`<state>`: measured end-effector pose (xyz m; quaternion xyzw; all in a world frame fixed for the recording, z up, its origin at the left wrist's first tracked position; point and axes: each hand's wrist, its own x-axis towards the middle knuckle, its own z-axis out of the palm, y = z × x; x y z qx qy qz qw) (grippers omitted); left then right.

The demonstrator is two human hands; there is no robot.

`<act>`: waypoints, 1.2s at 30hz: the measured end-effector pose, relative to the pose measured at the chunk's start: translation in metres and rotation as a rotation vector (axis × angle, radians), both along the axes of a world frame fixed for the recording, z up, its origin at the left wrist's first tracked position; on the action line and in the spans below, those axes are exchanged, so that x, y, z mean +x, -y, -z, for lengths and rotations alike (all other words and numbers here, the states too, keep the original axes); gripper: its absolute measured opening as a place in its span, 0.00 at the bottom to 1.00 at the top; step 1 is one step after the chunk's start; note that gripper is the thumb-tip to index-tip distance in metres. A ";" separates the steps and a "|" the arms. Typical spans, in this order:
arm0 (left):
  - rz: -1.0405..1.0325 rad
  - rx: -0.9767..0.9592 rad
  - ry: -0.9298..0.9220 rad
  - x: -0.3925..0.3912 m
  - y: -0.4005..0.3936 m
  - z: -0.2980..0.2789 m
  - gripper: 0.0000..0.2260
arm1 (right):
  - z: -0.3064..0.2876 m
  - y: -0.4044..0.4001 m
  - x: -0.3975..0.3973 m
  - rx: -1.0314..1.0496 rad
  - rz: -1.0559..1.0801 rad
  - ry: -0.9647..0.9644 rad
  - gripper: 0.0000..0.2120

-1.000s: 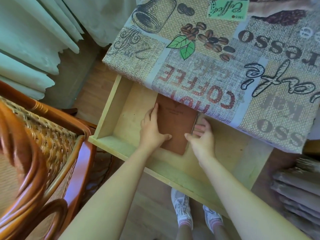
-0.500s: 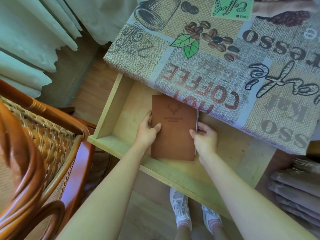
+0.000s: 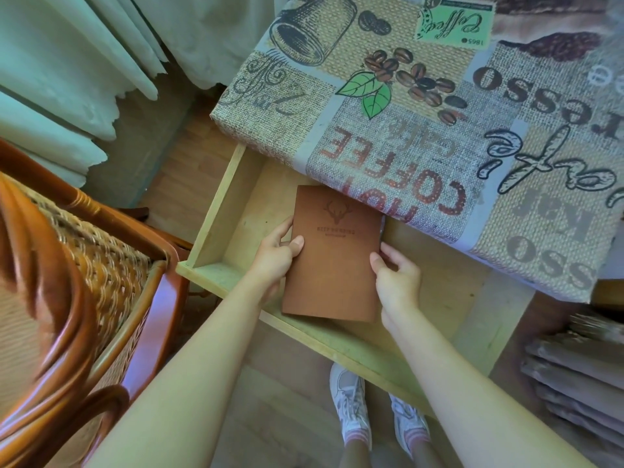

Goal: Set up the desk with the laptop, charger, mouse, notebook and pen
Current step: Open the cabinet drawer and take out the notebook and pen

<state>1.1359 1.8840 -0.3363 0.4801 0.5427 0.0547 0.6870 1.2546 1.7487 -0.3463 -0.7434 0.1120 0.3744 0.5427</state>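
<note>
Both hands hold brown notebook [image 3: 332,261] over open drawer [image 3: 216,211]: left hand [image 3: 275,260] and right hand [image 3: 398,282] pinch opposite edges, thumbs on cover, likely lifting it level toward desk [image 3: 439,113].

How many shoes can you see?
2: the left shoe and the right shoe stand side by side on the floor, below the open drawer's front edge.

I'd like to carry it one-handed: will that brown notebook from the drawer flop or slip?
The thin brown deer-stamped notebook looks flat and unbent between the left hand and right hand, so probably fairly stiff and light. Its matte cover likely grips well.
</note>
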 end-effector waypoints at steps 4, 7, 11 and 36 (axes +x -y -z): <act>0.015 0.035 -0.011 -0.010 -0.002 -0.014 0.23 | -0.015 0.004 -0.007 0.072 -0.010 -0.024 0.17; 0.046 0.065 0.015 -0.012 -0.001 -0.031 0.23 | -0.031 0.007 -0.011 0.128 0.006 -0.049 0.18; 0.062 0.118 -0.002 -0.021 0.000 -0.050 0.22 | -0.055 0.009 -0.014 0.177 0.069 -0.107 0.10; 0.135 0.213 0.025 -0.024 -0.012 -0.146 0.21 | -0.135 -0.005 -0.004 0.209 -0.024 0.140 0.05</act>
